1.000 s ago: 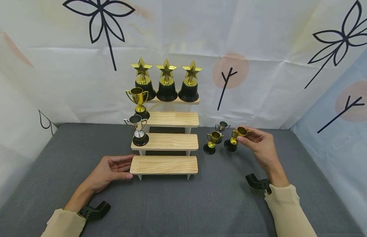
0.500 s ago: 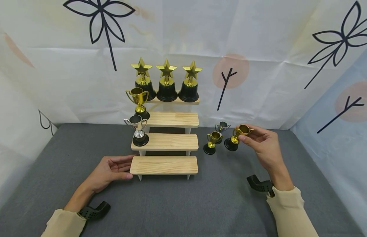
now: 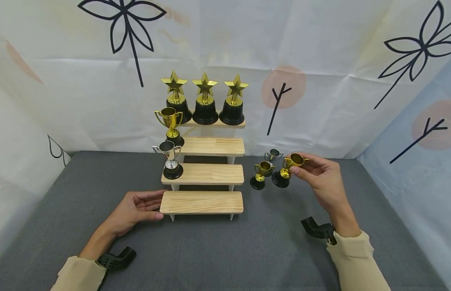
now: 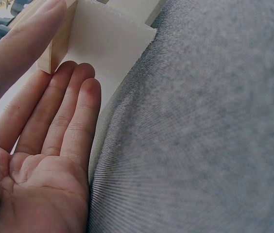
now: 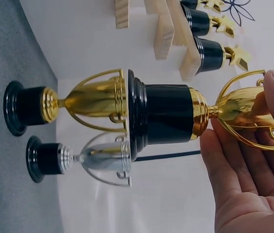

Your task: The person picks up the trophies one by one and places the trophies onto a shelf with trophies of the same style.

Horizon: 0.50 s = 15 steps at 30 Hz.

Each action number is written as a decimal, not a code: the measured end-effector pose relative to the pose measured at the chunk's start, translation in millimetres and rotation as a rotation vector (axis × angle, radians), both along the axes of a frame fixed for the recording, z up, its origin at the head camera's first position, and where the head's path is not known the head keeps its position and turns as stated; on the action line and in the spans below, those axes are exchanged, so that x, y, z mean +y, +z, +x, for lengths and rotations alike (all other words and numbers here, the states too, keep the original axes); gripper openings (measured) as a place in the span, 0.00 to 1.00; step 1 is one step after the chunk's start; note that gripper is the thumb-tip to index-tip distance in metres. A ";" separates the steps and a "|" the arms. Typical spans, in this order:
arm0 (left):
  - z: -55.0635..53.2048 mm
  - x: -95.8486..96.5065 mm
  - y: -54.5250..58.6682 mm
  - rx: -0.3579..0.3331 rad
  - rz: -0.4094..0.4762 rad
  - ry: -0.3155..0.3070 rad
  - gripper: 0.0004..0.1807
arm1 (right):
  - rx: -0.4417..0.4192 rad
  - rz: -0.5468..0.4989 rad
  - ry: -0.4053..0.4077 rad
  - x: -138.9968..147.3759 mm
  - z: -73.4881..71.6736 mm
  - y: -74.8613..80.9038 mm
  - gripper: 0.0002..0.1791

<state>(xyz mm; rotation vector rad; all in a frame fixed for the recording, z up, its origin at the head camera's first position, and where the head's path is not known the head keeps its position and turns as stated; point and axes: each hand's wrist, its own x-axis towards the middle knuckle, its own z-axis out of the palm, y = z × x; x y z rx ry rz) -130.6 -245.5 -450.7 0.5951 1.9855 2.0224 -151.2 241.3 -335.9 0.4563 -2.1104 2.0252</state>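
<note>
My right hand (image 3: pixel 323 178) pinches a gold trophy cup (image 3: pixel 283 173) by its bowl, between thumb and fingers. In the right wrist view this trophy cup (image 5: pixel 168 114) has a black base, which hangs above the table. Close to it stand a smaller-looking gold trophy cup (image 3: pixel 262 171) and a silver trophy cup (image 5: pixel 103 158). My left hand (image 3: pixel 136 210) is at the left end of the stepped wooden stand (image 3: pixel 201 202), thumb near the lowest board's front corner. Its fingers (image 4: pixel 81 121) lie nearly straight against the white side support (image 4: pixel 108 48) in the left wrist view.
Three gold star trophies (image 3: pixel 205 99) line the top step. A gold trophy cup (image 3: pixel 169 117) stands at the left of the second step, a silver trophy cup (image 3: pixel 171 159) below it. Grey cloth (image 3: pixel 211 254) covers the table; a printed white sheet (image 3: pixel 320 101) hangs behind.
My right hand first shifts the gold trophy cup slightly right, then back left and a little lower towards the two standing trophy cups. My left hand and the stand have not moved.
</note>
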 end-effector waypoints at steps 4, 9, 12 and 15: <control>0.3 -0.3 0.3 -0.002 -0.004 0.004 0.38 | -0.005 0.003 0.007 -3.9 0.5 -0.5 0.19; -0.4 0.4 0.0 -0.001 -0.013 0.006 0.38 | 0.002 -0.016 0.000 -8.1 2.0 0.9 0.19; -0.8 0.5 -0.5 0.000 -0.013 0.007 0.38 | 0.005 -0.015 -0.011 -11.0 2.6 2.5 0.19; -0.8 0.3 -1.0 0.000 -0.007 0.007 0.38 | 0.003 -0.008 -0.013 -14.6 2.1 4.8 0.19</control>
